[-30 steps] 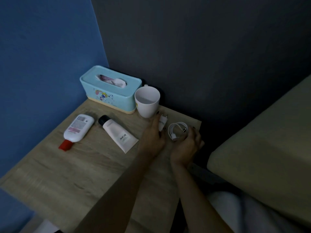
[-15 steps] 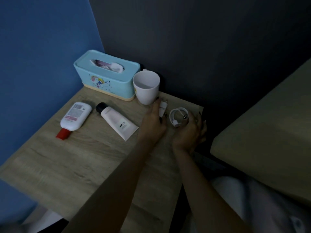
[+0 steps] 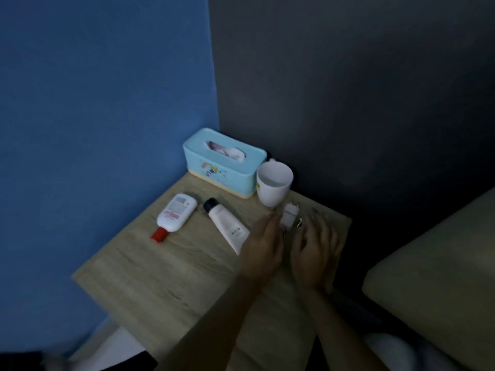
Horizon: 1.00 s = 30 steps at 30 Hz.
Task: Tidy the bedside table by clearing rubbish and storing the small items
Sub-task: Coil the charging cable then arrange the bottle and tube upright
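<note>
View: head camera, the only one, looking down on a dim and partly blurred corner
Landmark: white mug (image 3: pixel 274 183), upright at the back of the wooden counter (image 3: pixel 160 277)
Left hand (image 3: pixel 263 247): in front of the mug, fingers stretched towards the charger plug and reaching it; the blur hides whether they pinch it
Right hand (image 3: pixel 316 247): in front and to the right of the mug, fingers spread and lying low over the counter
Charger plug (image 3: pixel 289 215): white, lying just in front of the mug, between the two hands
Cable (image 3: pixel 299 223): only a scrap shows beside the plug, the rest is hidden under the right hand
Red-capped bottle (image 3: pixel 176 214): lying flat, well left of the mug
Black-capped tube (image 3: pixel 227 226): lying flat, left and in front of the mug
Tissue box (image 3: pixel 225 162): touching or almost touching the mug's left side
Rubbish: none I can make out
Progress: early to middle, by my judgement; no small item is stored yet
Left to do: gather plug and cable, then put away bottle and tube
</note>
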Available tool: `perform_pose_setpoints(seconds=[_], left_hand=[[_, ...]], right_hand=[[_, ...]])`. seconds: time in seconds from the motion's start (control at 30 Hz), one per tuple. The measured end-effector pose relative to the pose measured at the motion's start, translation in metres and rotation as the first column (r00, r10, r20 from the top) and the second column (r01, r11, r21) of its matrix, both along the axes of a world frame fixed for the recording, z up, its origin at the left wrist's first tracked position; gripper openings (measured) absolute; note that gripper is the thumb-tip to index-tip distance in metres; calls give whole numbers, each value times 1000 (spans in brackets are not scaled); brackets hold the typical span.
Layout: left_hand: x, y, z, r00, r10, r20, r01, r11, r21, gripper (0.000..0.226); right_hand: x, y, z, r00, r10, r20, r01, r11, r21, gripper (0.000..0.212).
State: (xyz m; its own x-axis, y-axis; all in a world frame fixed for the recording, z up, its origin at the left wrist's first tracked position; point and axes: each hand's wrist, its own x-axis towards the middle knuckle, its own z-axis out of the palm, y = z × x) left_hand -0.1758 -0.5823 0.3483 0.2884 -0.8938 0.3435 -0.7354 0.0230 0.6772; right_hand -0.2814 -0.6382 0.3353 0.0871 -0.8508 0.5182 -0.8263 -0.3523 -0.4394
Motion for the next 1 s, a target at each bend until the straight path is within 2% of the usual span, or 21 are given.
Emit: perform_pose_setpoints(seconds=[0.07,0.13,0.27,0.37,0.6,0.73,0.87,1.0], left_hand=[[17,24,3,991,32,131,-30,999,-15,37],[42,51,10,969,105,222,-107,994,-4,35],[92,105,8,888,330,320,-386,913,130,42],[108,135,11,854,405,326,-497,822,279,51],[115,161,26,874,334,351,-469,769,434,64],[111,164,30,884,281,375,-447,743,498,60],[111,169,28,887,256,385,-437,737,517,59],[116,167,30,875,303,377,-464,746,478,60]], right_hand=[[-2,6,-4,985,153,-80,-156,987,-38,32],[-1,20,-2,958,266,-106,-266,964,12,35],[6,59,2,896,373,-241,-321,919,229,65],[5,78,1,875,390,-287,-296,900,320,78],[-3,99,-1,873,381,-305,-252,887,386,76],[-7,102,1,853,418,-314,-268,865,423,77],[-7,105,-1,827,430,-362,-254,861,441,77],[-1,107,7,851,393,-349,-240,881,408,73]])
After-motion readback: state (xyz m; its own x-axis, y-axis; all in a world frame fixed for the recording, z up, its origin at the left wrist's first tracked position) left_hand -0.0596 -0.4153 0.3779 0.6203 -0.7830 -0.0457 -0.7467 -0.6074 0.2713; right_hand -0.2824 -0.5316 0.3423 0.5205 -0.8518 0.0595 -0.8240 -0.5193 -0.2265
